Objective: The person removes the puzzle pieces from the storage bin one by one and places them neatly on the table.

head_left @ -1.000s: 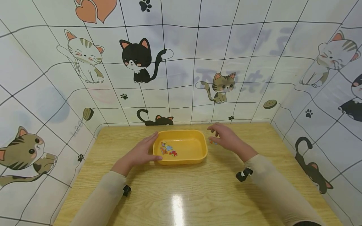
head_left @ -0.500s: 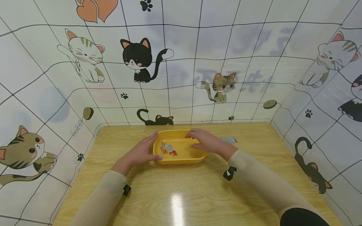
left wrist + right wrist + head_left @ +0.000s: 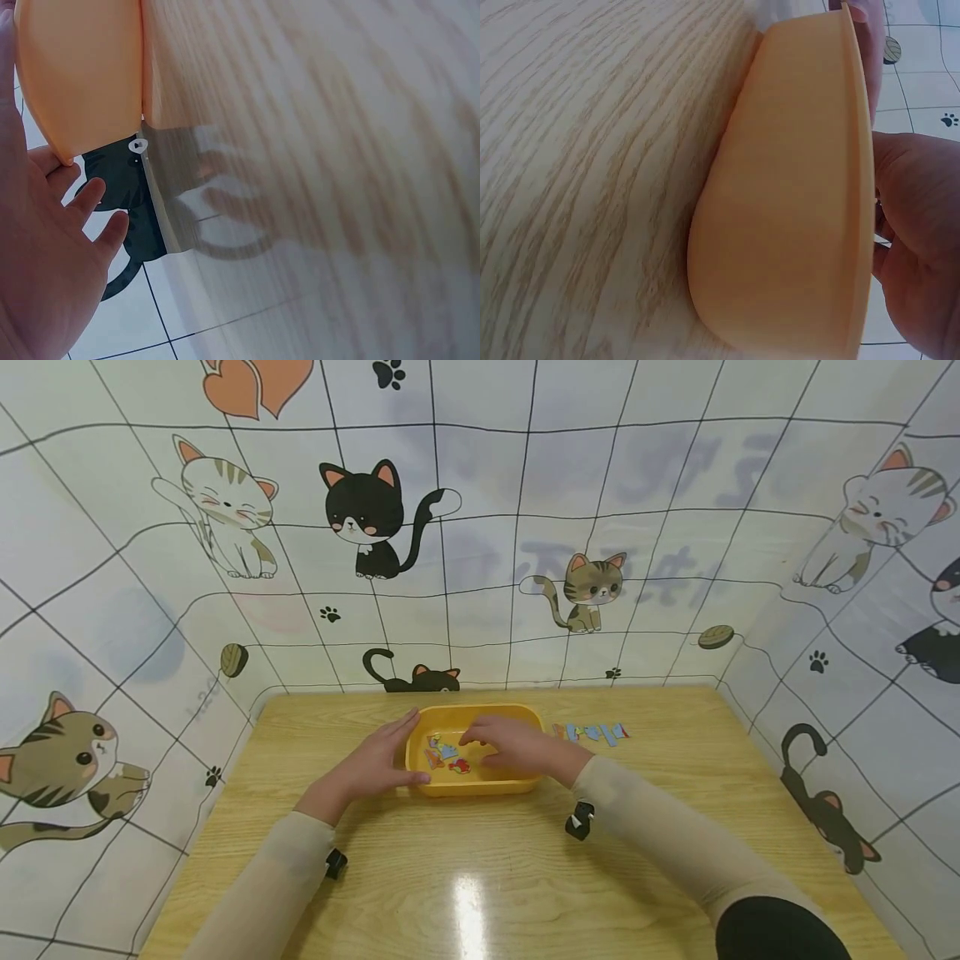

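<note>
Lined-up bits (image 3: 592,733) are sitting at the tray's (image 3: 480,790) three o'clock; other bits (image 3: 448,752) are waiting inside. Spread left hand (image 3: 373,764) is touching the tray; half-open right hand (image 3: 513,747) is looking empty.

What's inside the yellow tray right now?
In the yellow tray, small colourful pieces lie toward the left end, a red one among them. The right hand covers part of the tray's floor; whatever lies beneath it cannot be seen.
</note>
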The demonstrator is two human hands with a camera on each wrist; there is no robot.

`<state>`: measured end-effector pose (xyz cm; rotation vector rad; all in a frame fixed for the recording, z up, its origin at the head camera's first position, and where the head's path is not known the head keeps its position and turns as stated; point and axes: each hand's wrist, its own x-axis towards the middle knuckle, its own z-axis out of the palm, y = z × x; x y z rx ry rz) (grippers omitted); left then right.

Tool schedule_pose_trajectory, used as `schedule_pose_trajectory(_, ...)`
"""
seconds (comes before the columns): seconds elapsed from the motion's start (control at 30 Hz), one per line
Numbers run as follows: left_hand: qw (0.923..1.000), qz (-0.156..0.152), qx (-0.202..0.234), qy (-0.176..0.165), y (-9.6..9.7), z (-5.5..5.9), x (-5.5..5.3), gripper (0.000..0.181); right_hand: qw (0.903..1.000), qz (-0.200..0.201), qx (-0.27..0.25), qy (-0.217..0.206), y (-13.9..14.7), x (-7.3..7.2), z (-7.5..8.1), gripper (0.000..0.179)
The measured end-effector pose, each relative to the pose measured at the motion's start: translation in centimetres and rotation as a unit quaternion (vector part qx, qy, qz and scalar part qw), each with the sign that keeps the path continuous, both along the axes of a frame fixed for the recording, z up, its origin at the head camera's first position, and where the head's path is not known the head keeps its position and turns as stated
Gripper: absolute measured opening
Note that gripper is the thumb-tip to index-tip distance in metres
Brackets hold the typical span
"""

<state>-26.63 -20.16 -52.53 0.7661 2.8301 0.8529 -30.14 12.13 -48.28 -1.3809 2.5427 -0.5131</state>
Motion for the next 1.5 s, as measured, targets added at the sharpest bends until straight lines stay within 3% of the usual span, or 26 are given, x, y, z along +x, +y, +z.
schedule_pose_trajectory(0.4, 1.0, -0.001, 0.001, 0.0, 0.0, 0.0, -0.1, 0.119, 0.9997, 0.004, 0.015, -0.019, -1.9, 0.2, -1.0, 0.041)
schedule_pose_trajectory(0.7, 1.0, -0.005, -0.003, 0.007, 0.0, 0.1, 0.1, 0.119, 0.9995, 0.016, 0.027, 0.003, -3.0, -0.1, -2.2, 0.036)
schedule_pose_trajectory(1.03, 1.0, -0.003, 0.003, 0.006, 0.0, 0.1, 0.0, 0.117, 0.9982, 0.04, 0.035, 0.029, -3.5, -0.4, -2.4, 0.03)
schedule_pose_trajectory(1.5, 1.0, -0.002, -0.002, -0.002, -0.1, -0.1, -0.1, 0.119, 0.9978, 0.048, 0.042, 0.02, -3.5, -0.4, -2.2, 0.028)
